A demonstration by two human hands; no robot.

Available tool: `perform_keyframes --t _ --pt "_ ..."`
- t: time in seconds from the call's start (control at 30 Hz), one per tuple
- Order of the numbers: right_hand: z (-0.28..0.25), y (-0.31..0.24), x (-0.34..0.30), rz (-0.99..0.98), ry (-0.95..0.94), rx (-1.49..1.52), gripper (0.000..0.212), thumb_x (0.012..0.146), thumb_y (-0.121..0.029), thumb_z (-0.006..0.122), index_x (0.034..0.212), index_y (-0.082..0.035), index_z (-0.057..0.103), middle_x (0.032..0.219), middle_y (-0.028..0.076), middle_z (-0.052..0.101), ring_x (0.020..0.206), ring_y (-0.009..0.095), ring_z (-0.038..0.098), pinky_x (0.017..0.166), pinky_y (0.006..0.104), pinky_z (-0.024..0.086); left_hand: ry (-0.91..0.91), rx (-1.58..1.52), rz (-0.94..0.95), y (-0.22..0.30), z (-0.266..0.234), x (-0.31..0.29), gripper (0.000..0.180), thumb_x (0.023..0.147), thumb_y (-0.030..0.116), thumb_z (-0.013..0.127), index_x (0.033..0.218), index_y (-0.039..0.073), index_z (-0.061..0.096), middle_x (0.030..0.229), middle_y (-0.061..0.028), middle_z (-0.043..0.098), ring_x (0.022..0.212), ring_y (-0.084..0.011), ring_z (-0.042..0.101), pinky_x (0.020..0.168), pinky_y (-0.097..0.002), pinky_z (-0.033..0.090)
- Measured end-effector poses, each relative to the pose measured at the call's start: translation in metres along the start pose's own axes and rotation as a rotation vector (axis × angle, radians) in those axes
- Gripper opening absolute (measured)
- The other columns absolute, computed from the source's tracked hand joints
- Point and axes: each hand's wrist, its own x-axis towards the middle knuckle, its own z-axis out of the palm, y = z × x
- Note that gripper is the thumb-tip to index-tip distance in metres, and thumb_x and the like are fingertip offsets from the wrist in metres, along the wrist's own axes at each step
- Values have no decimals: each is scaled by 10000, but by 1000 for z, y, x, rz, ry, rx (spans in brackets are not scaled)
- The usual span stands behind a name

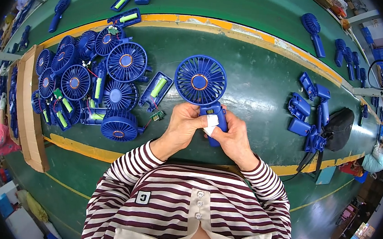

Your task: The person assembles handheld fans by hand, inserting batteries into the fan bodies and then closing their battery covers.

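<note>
So both hands have a grip on a blue handheld fan [199,81], held centre over the near part of the green table [263,75]. Left hand [184,127] and right hand [234,136] pinch its handle from either side, thumbs meeting on the front by a little lit display [209,112]. Pile of part-built fans [76,83] to the left, loose blue casings [299,106] to the right.

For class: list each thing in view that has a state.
Fan, held, display lit
Left hand, closed on the fan
Right hand, closed on the fan
White slip, pressed against the fan
Nearest case, open, battery exposed
Board, bare, uncased
Fan pile, some fans opened
Black bag, lying down, closure unclear
</note>
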Motion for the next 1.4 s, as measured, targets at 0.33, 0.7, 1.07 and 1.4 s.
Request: perform_keyframes --t 0.33,0.7,1.07,1.4 --pt "-17 -14 21 -26 -28 364 285 769 -60 598 1029 35 531 868 100 613 687 165 623 599 260 519 68 114 106 -1 2 15 414 831 73 579 1212 -25 452 1095 -115 578 886 -154 579 688 -263 488" --pt "-144 -65 179 -547 953 -1027 441 755 -244 604 1143 -48 528 967 159 513 916 327 510 771 421 442 -70 253 8 -6 -16 0 315 852 17 518 1165 -6 515 940 -117 641 639 -91 572 553 -207 477" --pt "-47 -136 274 -1117 723 -1242 318 629 -107 578 944 -65 564 885 98 557 876 268 525 684 417 418 -51 188 -2 -4 -24 0 292 844 62 565 1129 0 552 722 -18 606 528 -34 500 464 -173 405" --pt "102 -164 338 -1075 26 -1724 336 757 -98 530 1090 -57 540 1025 82 554 1036 277 495 912 468 371 -45 87 -67 -3 -27 7 295 848 77 566 1134 8 548 822 -45 642 533 -45 497 470 -175 412"
